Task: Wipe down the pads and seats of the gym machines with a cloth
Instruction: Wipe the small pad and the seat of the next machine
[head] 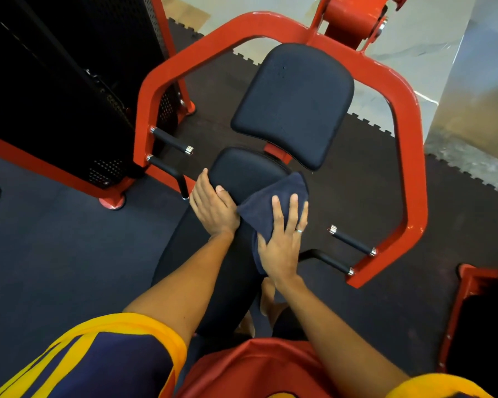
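Note:
A red gym machine stands below me with a long black back pad [242,173] running toward me and a black seat [293,104] beyond it. A dark blue cloth [273,202] lies over the right side of the back pad. My right hand [282,242] presses flat on the cloth with straight fingers. My left hand [212,205] grips the pad's left edge, thumb on top and fingers wrapped over the side. The lower part of the pad is hidden behind my arms.
The red frame arm [411,173] loops around the seat, with black handles [171,140] on the left and handles [352,241] on the right. A black perforated weight-stack guard [69,90] stands at left. Dark rubber mats [55,239] cover the floor; another red machine part [472,311] sits at the lower right.

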